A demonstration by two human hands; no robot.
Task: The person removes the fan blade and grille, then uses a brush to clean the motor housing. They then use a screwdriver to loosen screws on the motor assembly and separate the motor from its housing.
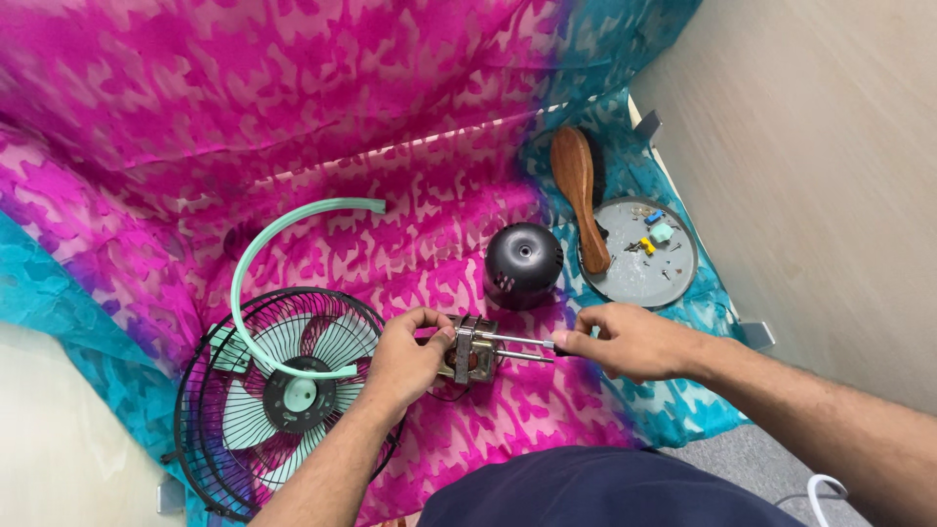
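Note:
My left hand (405, 356) grips a small electric fan motor (470, 353) with a metal bracket and copper windings, low in the middle of the view. My right hand (630, 340) holds a screwdriver (522, 341) whose metal shaft points left into the motor. A second metal rod, the motor's shaft, sticks out to the right just below the screwdriver. Both hands hover over a pink and teal patterned cloth (293, 117).
A black domed motor cover (523, 263) stands behind the motor. A black wire fan guard with mint blades (278, 395) lies at left, a mint ring (264, 263) over it. At right, a grey round lid (649, 268) holds screws and small parts, beside a wooden brush (578, 190).

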